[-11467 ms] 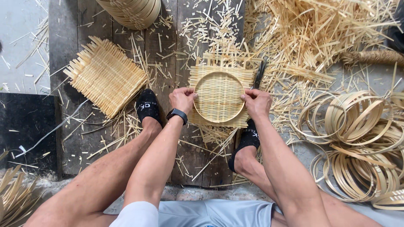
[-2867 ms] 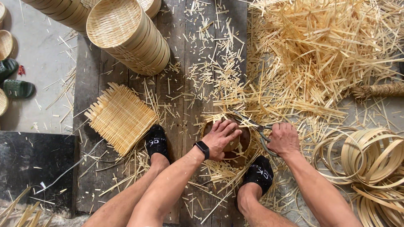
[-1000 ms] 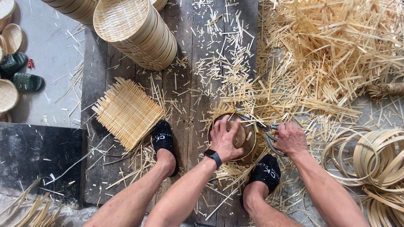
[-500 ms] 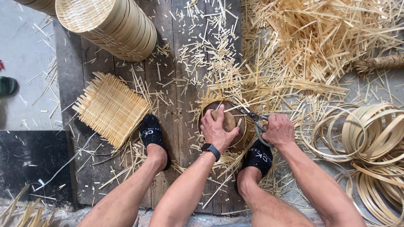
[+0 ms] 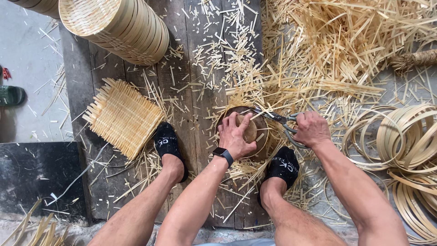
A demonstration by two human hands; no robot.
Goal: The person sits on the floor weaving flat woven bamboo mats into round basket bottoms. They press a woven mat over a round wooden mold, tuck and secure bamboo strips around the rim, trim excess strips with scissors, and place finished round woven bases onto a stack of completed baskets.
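Two black-socked feet, one (image 5: 169, 146) and the other (image 5: 282, 166), rest on the dark wooden boards (image 5: 114, 191), the round woven tray (image 5: 246, 130) lying between them. Left hand (image 5: 236, 136) presses flat on the tray, fingers spread; right hand (image 5: 312, 129) is closed around the scissors (image 5: 280, 120), blades at the tray's rim. Farther off: square woven mat (image 5: 120, 116), bamboo hoops (image 5: 400, 141), stacked baskets (image 5: 118, 27), loose bamboo strips (image 5: 337, 50).

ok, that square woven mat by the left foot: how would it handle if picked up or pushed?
The square woven mat is probably light, being thin strips. Likely it flexes somewhat, though the tight weave should hold it together. Its loose fringed ends look apt to snag on the scattered offcuts if it is pushed across the planks.
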